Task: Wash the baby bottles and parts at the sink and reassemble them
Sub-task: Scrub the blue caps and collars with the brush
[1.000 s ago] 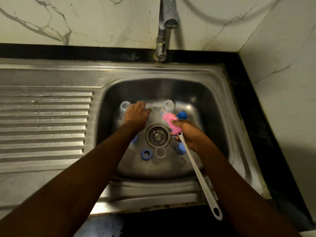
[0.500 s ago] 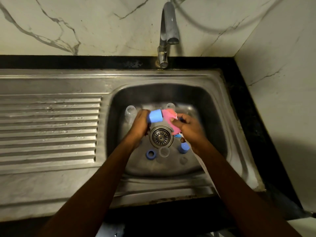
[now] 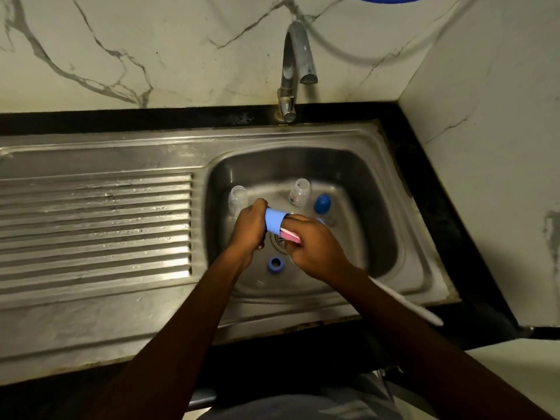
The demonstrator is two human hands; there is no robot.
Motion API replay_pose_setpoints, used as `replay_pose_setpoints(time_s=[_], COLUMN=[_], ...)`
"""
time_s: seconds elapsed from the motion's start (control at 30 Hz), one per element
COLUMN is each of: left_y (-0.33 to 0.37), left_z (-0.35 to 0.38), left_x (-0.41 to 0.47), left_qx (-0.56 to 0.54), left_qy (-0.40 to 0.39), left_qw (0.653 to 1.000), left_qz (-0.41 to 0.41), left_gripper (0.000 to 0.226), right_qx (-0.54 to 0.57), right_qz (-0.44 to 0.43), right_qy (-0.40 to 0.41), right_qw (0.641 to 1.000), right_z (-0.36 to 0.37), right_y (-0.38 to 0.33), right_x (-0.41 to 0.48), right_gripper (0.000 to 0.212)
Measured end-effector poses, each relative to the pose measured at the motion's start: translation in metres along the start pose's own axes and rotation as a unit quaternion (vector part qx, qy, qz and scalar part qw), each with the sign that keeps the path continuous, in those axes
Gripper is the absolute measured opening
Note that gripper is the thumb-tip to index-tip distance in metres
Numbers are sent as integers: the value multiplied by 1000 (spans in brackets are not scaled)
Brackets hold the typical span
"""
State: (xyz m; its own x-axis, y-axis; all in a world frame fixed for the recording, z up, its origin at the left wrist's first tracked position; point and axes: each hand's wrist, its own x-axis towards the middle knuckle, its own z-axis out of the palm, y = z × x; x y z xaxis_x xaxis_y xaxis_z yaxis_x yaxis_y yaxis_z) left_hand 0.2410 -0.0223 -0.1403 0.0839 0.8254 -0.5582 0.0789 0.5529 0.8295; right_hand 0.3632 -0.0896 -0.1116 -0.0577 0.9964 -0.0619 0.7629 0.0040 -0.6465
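Gripping one cap (image 3: 274, 222), the left hand (image 3: 250, 230) is curling its fingers round it; the right hand (image 3: 315, 253) fingers are clamping one brush (image 3: 291, 236). Two bottles (image 3: 238, 199) (image 3: 300, 193), one lid (image 3: 322, 204) and one ring (image 3: 275, 264) are sitting in the sink (image 3: 378, 207).

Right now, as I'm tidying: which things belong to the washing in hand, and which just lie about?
In use: light-blue plastic cap in the left hand; pink sponge brush in the right hand.
Lying about: two clear plastic bottles, dark-blue domed cap, blue ring.
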Motion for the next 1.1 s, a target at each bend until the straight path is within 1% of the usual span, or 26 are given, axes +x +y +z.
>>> replay_pose_setpoints(time_s=[0.03,0.07,0.1,0.13,0.17,0.2,0.23,0.27,0.3,0.33,0.37,0.4,0.43,0.47,0.5,0.53,0.57,0.6,0.7,0.77,0.83,0.87,0.93,1.03,1.07,1.1], left_y=[-2,-4,-6,-6,-5,-2,2,6,9,12,13,12,8,5,1,-2,-5,-7,-10,-10,-10,-8,-4,1,1,-2], left_z=[-2,-5,-7,-9,-10,-11,-12,-10,-8,-6,-4,-1,1,2,2,2,1,1,0,0,-1,-2,-1,10,13,16], left_x=[-1,-3,-4,-5,-7,-8,-8,-10,-10,-12,-14,-16,-16,-17,-18,-19,-19,-21,-23,-23,-20,-19,-19,-23,-24,-22], left_qx=[31,51,56,49,35,26,22,26,34,44,52,50,38,25,17,17,19,19,32,48,48,53,69,53,53,67], left_qy=[3,5,6,-1,-11,-20,-28,-35,-42,-46,-40,-28,-14,0,9,11,3,-11,-48,-52,-33,-30,-37,-12,8,28], left_qw=[999,996,994,994,997,999,999,999,999,998,997,997,998,998,998,998,999,999,998,997,998,998,997,998,998,995], left_qz=[38,74,98,97,72,37,3,-13,-6,13,33,49,57,62,62,56,48,40,6,-5,-4,0,8,26,43,67], left_gripper=[32,32,32,33,33,34,33,33,33,33,33,33,33,32,32,30,30,30,34,36,37,39,40,36,35,35], right_qx=[115,259,371,416,389,284,104,-75,-175,-188,-119,26,211,347,409,391,340,283,184,116,1,-36,-83,-187,-181,-136], right_qz=[76,147,200,222,212,179,125,76,57,61,75,116,178,233,262,274,273,260,212,138,54,31,36,47,48,58], right_qy=[-48,-92,-114,-124,-114,-98,-89,-86,-76,-63,-53,-56,-80,-111,-128,-141,-151,-154,-176,-143,-76,-48,-22,5,10,9], right_qw=[989,950,899,873,889,937,983,991,980,978,989,991,958,902,864,867,887,910,944,973,996,998,996,981,982,989], right_z=[-4,-10,-15,-16,-16,-14,-11,-10,-8,-7,-9,-14,-22,-27,-30,-33,-35,-36,-37,-36,-35,-37,-41,-42,-41,-39], right_y=[-9,-17,-22,-23,-25,-26,-26,-26,-26,-28,-31,-33,-36,-36,-34,-34,-35,-35,-26,-15,-5,-2,-2,-9,-13,-16], right_x=[-2,-3,-4,-6,-8,-10,-12,-13,-14,-15,-15,-14,-14,-13,-11,-9,-8,-8,-13,-18,-21,-22,-22,-22,-23,-23], right_gripper=[27,24,25,27,28,29,32,38,41,40,36,31,29,31,35,37,38,40,49,52,51,54,57,37,29,20])
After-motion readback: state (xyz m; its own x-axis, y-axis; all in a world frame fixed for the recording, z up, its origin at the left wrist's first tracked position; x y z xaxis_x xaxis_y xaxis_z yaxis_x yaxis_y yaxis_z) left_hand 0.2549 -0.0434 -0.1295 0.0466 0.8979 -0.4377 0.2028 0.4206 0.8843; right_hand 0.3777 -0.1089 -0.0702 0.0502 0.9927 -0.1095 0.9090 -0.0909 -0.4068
